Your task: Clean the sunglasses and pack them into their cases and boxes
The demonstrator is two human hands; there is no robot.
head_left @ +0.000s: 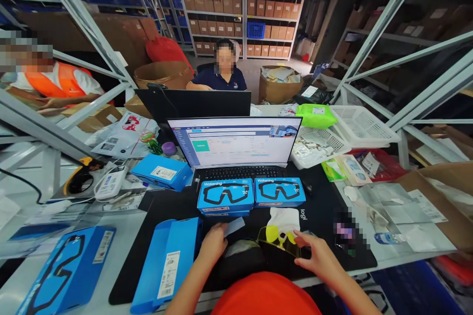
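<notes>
Storeroom: metal shelving [244, 15] of cartons beyond both hands, with a co-worker [236, 78] seated facing across the desk [111, 257].

Left hand [215, 241]: fingers closed, apparently in a pinch, on a pale slip [235, 226]; the light grip probably suffices for so thin a piece and leaves it projecting toward the right hand.

Right hand [313, 252]: well apart from the left, thumb and fingers spread at the near edge of the glasses; whether the fingertips touch them cannot be told.

Yellow-lensed glasses [272, 234]: between the hands, nearer the right, partly over a white cloth [283, 216], which may shield the lenses from the surface.

Black mat [328, 211]: beneath the hands' working area, presumably for cushioning.

Blue Wakening boxes [226, 196]: just beyond the hands, one group beside another single front, pictured faces turned toward the wearer, perhaps for easy reading.

Opened blue box [181, 248]: just beside the left hand, label facing up, likely kept within that hand's reach.

Monitor [236, 142] and keyboard [221, 173]: beyond the boxes, screen angled toward the wearer, presumably for viewing over the hands.

Phone [346, 234]: right of the right hand, on the mat, clear of the glasses.
</notes>
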